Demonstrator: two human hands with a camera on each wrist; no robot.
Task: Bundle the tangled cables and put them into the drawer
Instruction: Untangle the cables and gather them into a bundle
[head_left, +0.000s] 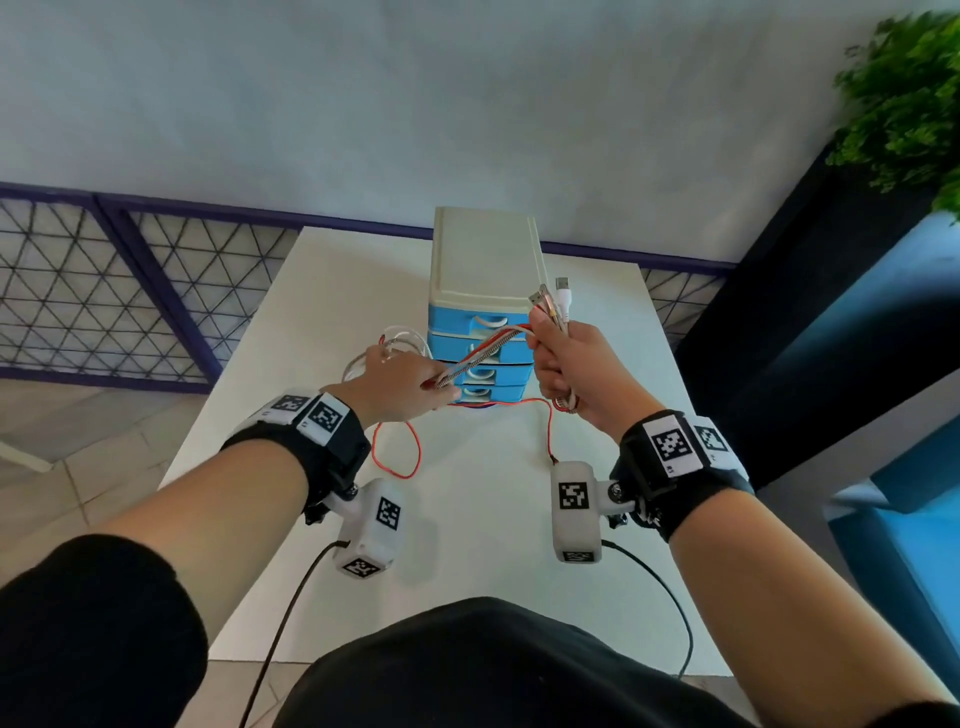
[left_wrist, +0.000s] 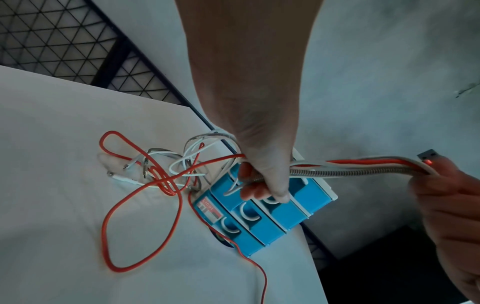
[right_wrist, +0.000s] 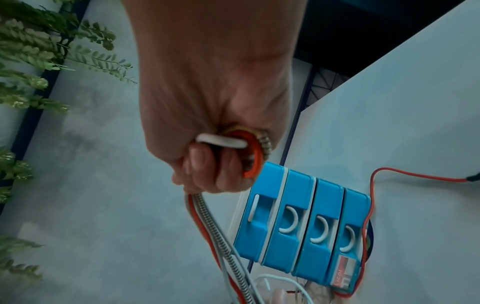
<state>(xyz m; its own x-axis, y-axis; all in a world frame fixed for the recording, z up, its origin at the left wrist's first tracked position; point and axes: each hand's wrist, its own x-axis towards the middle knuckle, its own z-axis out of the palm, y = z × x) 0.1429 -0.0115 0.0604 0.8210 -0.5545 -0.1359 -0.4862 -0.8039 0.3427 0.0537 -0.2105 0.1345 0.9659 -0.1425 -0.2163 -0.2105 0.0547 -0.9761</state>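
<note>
A tangle of red, white and metal-braided cables (left_wrist: 161, 170) lies on the white table (head_left: 332, 312), left of a small blue drawer unit (head_left: 480, 322) with a cream top. All its drawers are shut. My left hand (head_left: 434, 387) grips several strands (left_wrist: 350, 166) in front of the drawers. They stretch rightwards to my right hand (head_left: 550, 358), a fist round the folded cable ends (right_wrist: 249, 150), with USB plugs (head_left: 550, 299) poking out above it. A red loop (head_left: 400, 452) trails on the table below my left hand.
A dark mesh fence (head_left: 104, 291) runs behind and left of the table. A dark and blue cabinet (head_left: 831, 322) stands close on the right, with a green plant (head_left: 904, 104) above it. Black leads from the wrist cameras hang over the table's near edge.
</note>
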